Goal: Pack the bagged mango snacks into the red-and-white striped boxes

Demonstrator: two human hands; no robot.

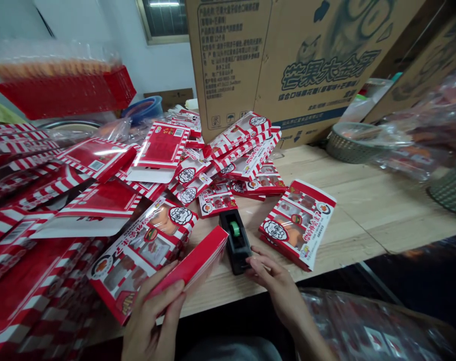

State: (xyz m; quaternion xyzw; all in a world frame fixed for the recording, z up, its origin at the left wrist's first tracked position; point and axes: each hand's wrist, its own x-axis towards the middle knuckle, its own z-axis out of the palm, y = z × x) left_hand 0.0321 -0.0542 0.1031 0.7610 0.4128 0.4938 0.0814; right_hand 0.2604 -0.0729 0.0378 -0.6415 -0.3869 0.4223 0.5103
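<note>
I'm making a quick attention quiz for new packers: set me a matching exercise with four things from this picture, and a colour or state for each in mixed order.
Column one:
1. Tape dispenser
2. Carton
3. Left hand
4. Basin

Column two:
A. Gripping a red box
B. Blue and round
C. Black, with a green centre
D. Brown, with printed characters

Right pairs: 1-C, 2-D, 3-A, 4-B

In cool, dim light, a bright streak point(164, 4) glares in the window point(165, 24); bags point(416, 158) at right blur.
</note>
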